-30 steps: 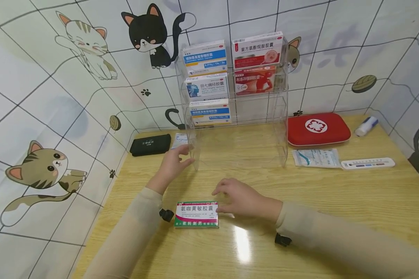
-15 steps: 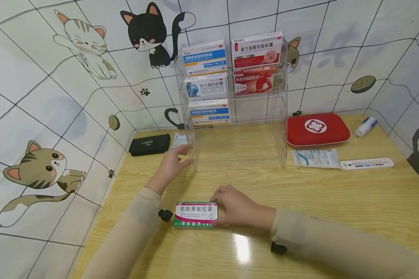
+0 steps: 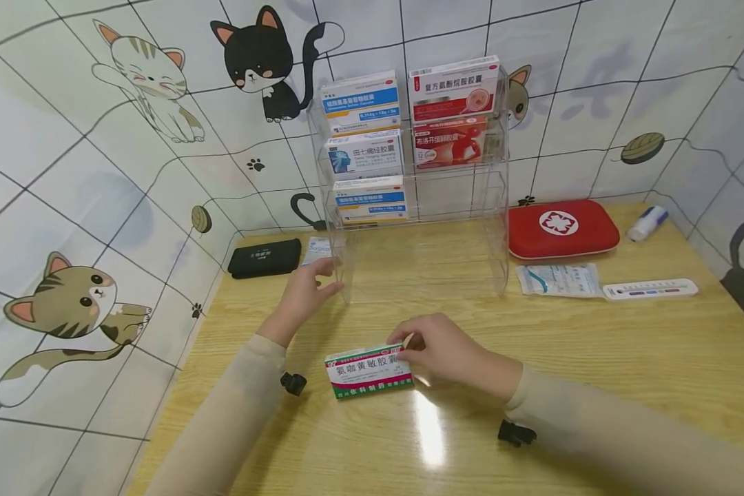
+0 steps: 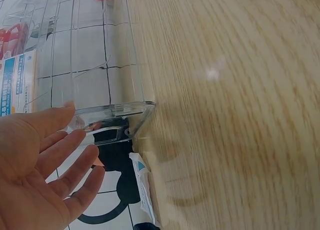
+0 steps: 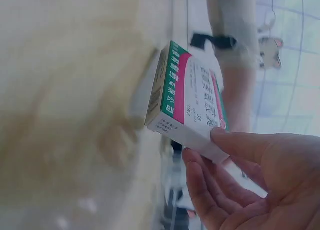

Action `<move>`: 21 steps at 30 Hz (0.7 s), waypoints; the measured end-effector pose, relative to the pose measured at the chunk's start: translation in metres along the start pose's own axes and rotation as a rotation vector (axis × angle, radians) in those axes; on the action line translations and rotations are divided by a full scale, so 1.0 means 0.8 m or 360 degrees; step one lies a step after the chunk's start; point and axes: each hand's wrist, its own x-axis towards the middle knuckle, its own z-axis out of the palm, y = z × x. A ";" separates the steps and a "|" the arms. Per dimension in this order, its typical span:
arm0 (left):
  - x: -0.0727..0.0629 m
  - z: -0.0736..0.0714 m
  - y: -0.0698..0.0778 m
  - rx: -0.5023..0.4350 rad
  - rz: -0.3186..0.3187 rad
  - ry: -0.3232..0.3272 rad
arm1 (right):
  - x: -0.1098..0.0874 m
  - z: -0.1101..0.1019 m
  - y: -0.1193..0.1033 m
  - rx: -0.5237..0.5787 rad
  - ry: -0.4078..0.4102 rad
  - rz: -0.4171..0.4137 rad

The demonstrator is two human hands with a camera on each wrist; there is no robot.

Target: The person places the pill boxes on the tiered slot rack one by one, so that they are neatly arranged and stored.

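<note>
My right hand (image 3: 448,353) pinches the right end of a green, white and magenta medicine box (image 3: 367,370). In the right wrist view the thumb lies on the printed front of the box (image 5: 197,93) and the fingers are behind it; the box is tilted up at an angle. My left hand (image 3: 304,295) is at the left side panel of a clear plastic display rack (image 3: 500,265), thumb and forefinger at its edge. The left wrist view shows the other fingers of the left hand (image 4: 47,170) loosely spread beside the rack's edge (image 4: 117,109).
Several medicine boxes, such as a red-and-white one (image 3: 455,89), stand on the rack's upper tiers. A black case (image 3: 264,259) and a small packet (image 3: 318,249) lie left. At right are a red first-aid case (image 3: 563,229), a sachet (image 3: 560,280), a thermometer (image 3: 651,288) and a small bottle (image 3: 647,223).
My right hand has reached the medicine box, gripped its right end and tilted it up, shifting it right and toward the rack. My left hand has stayed at the rack.
</note>
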 end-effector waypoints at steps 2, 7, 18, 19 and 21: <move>0.000 0.000 -0.001 -0.0003 0.0000 0.0001 | 0.001 -0.017 0.001 -0.0076 0.0072 -0.0041; -0.001 0.000 -0.001 -0.0021 -0.0001 -0.0011 | -0.001 -0.071 0.002 -0.0265 0.0296 -0.0081; -0.003 -0.003 0.004 -0.0047 -0.0011 -0.0009 | 0.001 -0.212 -0.012 -0.0582 0.1022 -0.0245; -0.003 -0.003 0.003 -0.0044 -0.0009 -0.0008 | 0.002 -0.225 -0.014 -0.0618 0.1064 -0.0264; -0.003 -0.003 0.003 -0.0041 -0.0005 -0.0007 | 0.005 -0.247 -0.018 -0.0668 0.1148 -0.0272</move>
